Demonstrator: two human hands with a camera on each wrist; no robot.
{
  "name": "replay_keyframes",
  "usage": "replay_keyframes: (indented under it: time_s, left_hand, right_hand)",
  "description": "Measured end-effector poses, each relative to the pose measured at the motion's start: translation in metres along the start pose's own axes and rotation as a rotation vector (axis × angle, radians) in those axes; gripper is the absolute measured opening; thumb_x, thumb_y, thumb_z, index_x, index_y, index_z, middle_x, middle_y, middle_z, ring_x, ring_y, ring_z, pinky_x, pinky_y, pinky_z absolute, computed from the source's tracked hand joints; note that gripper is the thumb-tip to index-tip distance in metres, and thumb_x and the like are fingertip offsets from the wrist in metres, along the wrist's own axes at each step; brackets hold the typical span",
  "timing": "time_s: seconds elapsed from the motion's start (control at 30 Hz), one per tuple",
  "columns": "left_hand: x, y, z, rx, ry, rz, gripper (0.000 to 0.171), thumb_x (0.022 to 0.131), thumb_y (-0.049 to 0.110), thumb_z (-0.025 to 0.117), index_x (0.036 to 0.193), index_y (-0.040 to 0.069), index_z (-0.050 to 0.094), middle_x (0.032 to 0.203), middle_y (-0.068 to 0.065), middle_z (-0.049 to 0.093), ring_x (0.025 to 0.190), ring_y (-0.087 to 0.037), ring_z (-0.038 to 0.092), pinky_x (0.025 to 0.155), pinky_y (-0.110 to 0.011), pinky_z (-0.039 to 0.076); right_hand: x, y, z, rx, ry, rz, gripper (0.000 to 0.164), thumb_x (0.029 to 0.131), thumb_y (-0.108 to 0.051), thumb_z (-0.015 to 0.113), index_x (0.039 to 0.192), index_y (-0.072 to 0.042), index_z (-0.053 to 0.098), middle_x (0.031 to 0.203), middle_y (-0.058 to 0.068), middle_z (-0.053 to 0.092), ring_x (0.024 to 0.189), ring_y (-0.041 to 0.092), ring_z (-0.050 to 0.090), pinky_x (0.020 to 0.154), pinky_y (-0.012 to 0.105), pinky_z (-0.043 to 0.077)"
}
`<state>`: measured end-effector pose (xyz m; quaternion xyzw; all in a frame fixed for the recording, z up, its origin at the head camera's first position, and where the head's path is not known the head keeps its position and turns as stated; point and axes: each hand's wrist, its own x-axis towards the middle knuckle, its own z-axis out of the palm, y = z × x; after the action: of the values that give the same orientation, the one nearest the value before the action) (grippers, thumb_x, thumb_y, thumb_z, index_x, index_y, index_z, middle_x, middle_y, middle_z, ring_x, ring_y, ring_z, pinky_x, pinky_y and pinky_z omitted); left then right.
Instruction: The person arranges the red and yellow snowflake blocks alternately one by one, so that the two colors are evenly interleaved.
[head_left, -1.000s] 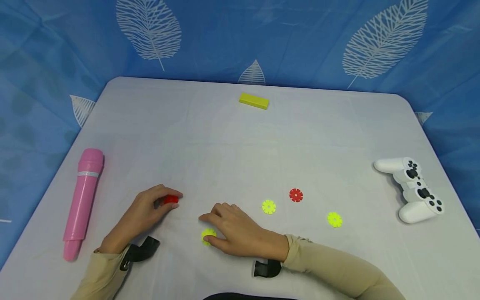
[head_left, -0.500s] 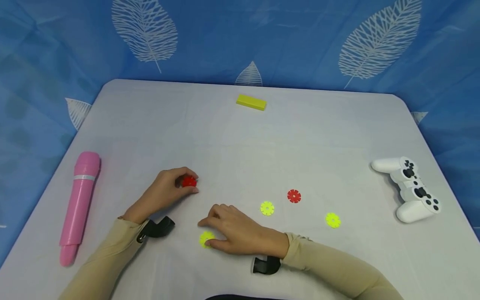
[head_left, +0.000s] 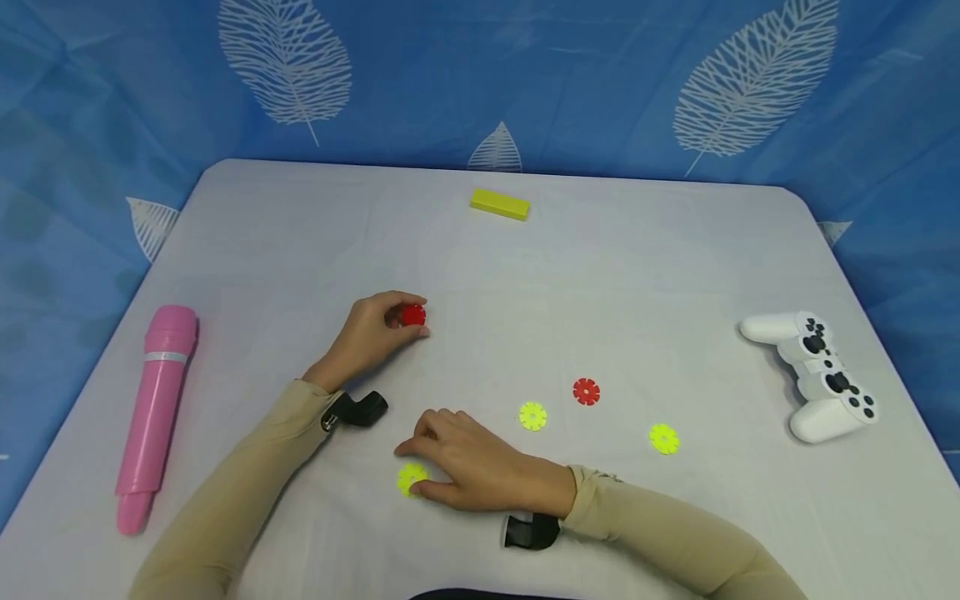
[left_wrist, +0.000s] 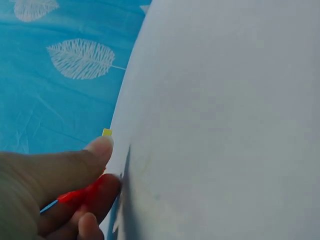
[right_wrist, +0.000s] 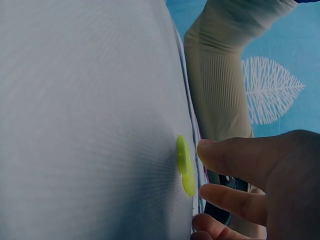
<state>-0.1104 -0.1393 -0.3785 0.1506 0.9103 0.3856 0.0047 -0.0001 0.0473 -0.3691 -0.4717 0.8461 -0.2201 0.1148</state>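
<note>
Left of the table's middle, my left hand [head_left: 372, 331] pinches a red notched disc [head_left: 414, 315] between thumb and fingers. The left wrist view shows the same red disc [left_wrist: 82, 195], partly hidden by the thumb and fingers. Nearer the front, my right hand [head_left: 472, 467] lies low over the table with loosely bent fingers. Its thumb overlaps the edge of a yellow-green notched disc [head_left: 409, 478]. Seen from the right wrist, thumb and index fingertips are right beside that yellow-green disc [right_wrist: 185, 165], not closed round it.
To the right lie another yellow-green disc [head_left: 533, 417], a red disc [head_left: 587, 392] and a further yellow-green disc [head_left: 663, 439]. A pink toy microphone [head_left: 159, 417] lies far left, a white game controller [head_left: 813, 375] far right. A yellow block [head_left: 499, 205] is near the back edge.
My left hand has moved away from me and to the right, carrying the red disc. My right hand has stayed nearly still by its yellow-green disc. The view has shifted slightly.
</note>
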Motion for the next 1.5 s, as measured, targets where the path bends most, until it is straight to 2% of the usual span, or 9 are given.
replay_keyframes:
  time_s: [0.13,0.3,0.5,0.83,1.0,1.23,1.5]
  left_hand:
    - [0.007,-0.002,0.002,0.011,0.014,0.003,0.039,0.076,0.017,0.073,0.112,0.006,0.064,0.087,-0.009,0.063,0.071,-0.017,0.051,0.062,-0.024,0.040]
    - [0.010,-0.005,0.003,0.021,0.020,0.024,0.034,0.078,0.017,0.071,0.109,0.005,0.066,0.097,-0.010,0.065,0.079,-0.018,0.054,0.067,-0.027,0.042]
    - [0.009,-0.006,0.003,0.052,0.014,0.045,0.033,0.080,0.017,0.069,0.109,0.002,0.066,0.099,-0.014,0.060,0.085,-0.023,0.053,0.072,-0.033,0.042]
    - [0.003,-0.005,0.001,0.152,-0.016,0.065,0.032,0.083,0.022,0.066,0.111,0.006,0.064,0.106,-0.013,0.056,0.096,-0.025,0.050,0.080,-0.038,0.043]
    - [-0.004,-0.004,-0.002,0.221,-0.008,0.129,0.029,0.082,0.017,0.066,0.109,0.006,0.065,0.109,-0.011,0.058,0.101,-0.026,0.051,0.087,-0.040,0.044]
    - [-0.008,-0.007,-0.003,0.277,0.022,0.236,0.028,0.084,0.010,0.062,0.111,0.003,0.064,0.112,-0.011,0.061,0.099,-0.026,0.054,0.085,-0.040,0.044]
    - [-0.005,-0.009,-0.002,0.302,0.030,0.274,0.025,0.084,0.010,0.063,0.107,0.004,0.067,0.108,-0.011,0.062,0.094,-0.026,0.053,0.082,-0.039,0.044]
  right_hand:
    - [0.000,0.000,0.003,-0.015,0.020,-0.020,0.037,0.084,-0.036,0.061,0.117,-0.019,0.058,0.103,-0.005,0.051,0.091,0.007,0.047,0.081,0.021,0.037]
    - [0.000,-0.001,0.005,-0.024,0.026,-0.027,0.037,0.085,-0.037,0.060,0.117,-0.019,0.058,0.103,-0.005,0.050,0.090,0.006,0.046,0.080,0.021,0.037]
    - [0.001,-0.001,0.005,-0.034,0.027,-0.034,0.037,0.085,-0.037,0.060,0.117,-0.018,0.058,0.103,-0.004,0.050,0.090,0.006,0.046,0.079,0.020,0.037]
    - [0.001,-0.001,0.007,-0.045,0.018,-0.034,0.038,0.085,-0.037,0.059,0.118,-0.019,0.057,0.103,-0.005,0.050,0.090,0.006,0.046,0.081,0.021,0.037]
    - [0.000,-0.001,0.007,-0.056,0.015,-0.031,0.038,0.085,-0.037,0.060,0.118,-0.018,0.057,0.103,-0.005,0.050,0.090,0.007,0.045,0.081,0.021,0.037]
    - [-0.001,-0.003,0.006,-0.072,0.027,-0.019,0.038,0.083,-0.037,0.062,0.116,-0.018,0.059,0.104,-0.004,0.050,0.093,0.008,0.046,0.080,0.021,0.038]
    - [-0.002,-0.002,0.008,-0.066,0.064,0.006,0.038,0.080,-0.038,0.066,0.111,-0.018,0.061,0.103,-0.004,0.050,0.091,0.008,0.046,0.079,0.021,0.039]
